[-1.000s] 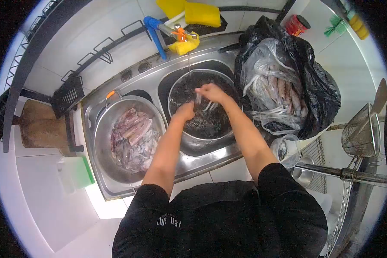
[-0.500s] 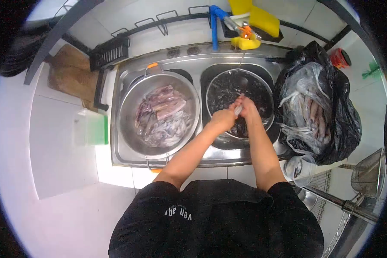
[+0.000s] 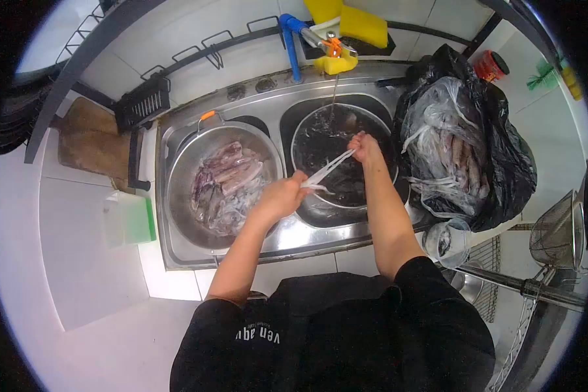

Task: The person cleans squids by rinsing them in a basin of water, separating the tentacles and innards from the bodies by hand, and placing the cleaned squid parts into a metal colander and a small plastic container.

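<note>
My left hand (image 3: 283, 196) is closed on one end of pale squid tentacles (image 3: 323, 175), near the right rim of the left basin. My right hand (image 3: 364, 146) pinches the other end, over the water-filled basin (image 3: 346, 203) in the right sink. The tentacles stretch between both hands. Cleaned squid pieces (image 3: 225, 176) lie in the steel basin (image 3: 177, 208) in the left sink. A thin stream of water runs from the faucet (image 3: 333, 47) into the right basin.
A black plastic bag (image 3: 513, 176) with a clear bag of whole squid (image 3: 460, 157) sits right of the sink. Near it are a clear cup (image 3: 447, 242), a strainer (image 3: 555, 234) and a red-lidded jar (image 3: 490, 66). Cutting boards (image 3: 93, 145) and a green-lidded container (image 3: 129, 219) are at left.
My hands were together over the right basin; my left hand has since moved left, pulling the tentacles taut between them. The camera view has also shifted.
</note>
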`<state>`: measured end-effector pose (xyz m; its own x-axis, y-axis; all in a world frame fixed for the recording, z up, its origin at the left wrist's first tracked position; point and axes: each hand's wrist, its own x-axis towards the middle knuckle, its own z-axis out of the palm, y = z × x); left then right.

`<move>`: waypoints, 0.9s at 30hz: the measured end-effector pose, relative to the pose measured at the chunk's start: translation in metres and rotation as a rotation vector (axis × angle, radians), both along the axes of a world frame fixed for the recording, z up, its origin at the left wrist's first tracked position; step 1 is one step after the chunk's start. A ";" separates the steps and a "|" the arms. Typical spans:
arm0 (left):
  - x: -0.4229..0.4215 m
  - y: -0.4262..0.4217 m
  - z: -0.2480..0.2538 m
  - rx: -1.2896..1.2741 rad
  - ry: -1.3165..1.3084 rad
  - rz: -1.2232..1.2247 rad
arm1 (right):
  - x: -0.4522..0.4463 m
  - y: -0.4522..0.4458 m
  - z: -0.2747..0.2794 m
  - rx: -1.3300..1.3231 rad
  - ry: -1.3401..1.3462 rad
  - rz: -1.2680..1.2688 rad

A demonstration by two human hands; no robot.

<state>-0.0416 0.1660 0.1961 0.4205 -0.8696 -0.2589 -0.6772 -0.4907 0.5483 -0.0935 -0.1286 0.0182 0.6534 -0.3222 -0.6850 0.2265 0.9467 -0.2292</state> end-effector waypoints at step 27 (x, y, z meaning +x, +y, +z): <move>0.118 0.041 0.087 -0.546 0.258 0.305 | 0.028 -0.002 -0.006 -1.763 0.946 1.086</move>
